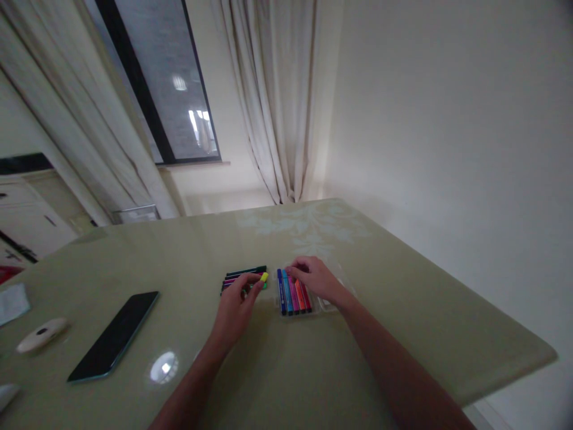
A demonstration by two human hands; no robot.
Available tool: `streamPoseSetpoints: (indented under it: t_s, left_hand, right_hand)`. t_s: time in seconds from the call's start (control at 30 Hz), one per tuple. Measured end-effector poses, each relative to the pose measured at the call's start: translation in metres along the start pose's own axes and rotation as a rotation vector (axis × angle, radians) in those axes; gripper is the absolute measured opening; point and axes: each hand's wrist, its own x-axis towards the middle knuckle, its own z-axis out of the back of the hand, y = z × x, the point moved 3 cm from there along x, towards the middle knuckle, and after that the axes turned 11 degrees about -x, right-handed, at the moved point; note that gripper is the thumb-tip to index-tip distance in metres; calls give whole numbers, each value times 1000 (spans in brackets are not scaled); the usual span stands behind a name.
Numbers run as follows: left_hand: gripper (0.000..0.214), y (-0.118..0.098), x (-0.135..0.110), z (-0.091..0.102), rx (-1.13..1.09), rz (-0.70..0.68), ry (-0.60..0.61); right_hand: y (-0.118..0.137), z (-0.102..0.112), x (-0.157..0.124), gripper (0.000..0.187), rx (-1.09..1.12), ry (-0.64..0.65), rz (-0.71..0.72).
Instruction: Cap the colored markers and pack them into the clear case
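Observation:
A clear plastic case (290, 315) lies on the table with a row of coloured markers (293, 295) in it, blue, purple, pink, orange and red. My right hand (313, 277) reaches over the far end of that row, fingertips at the marker tops; whether it grips one is hidden. Left of the case, my left hand (237, 298) pinches a yellow-capped marker (264, 277), its body mostly hidden by the fingers. Beneath and behind that hand, several dark-ended markers (244, 272) lie side by side on the table.
A black tablet-like device (114, 337) lies to the left. Beyond it are a pale oval object (42, 335) and a white cloth or tissue (13, 303). The table's (403, 298) right edge runs near a wall; curtains (277, 101) and a window stand behind.

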Motion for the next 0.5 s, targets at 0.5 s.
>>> streamPoseSetpoints:
  t_s: [0.5]
  left_hand:
    - [26, -7, -16, -27, -102, -36, 110]
  right_hand:
    - [3, 4, -5, 28, 236, 118, -43]
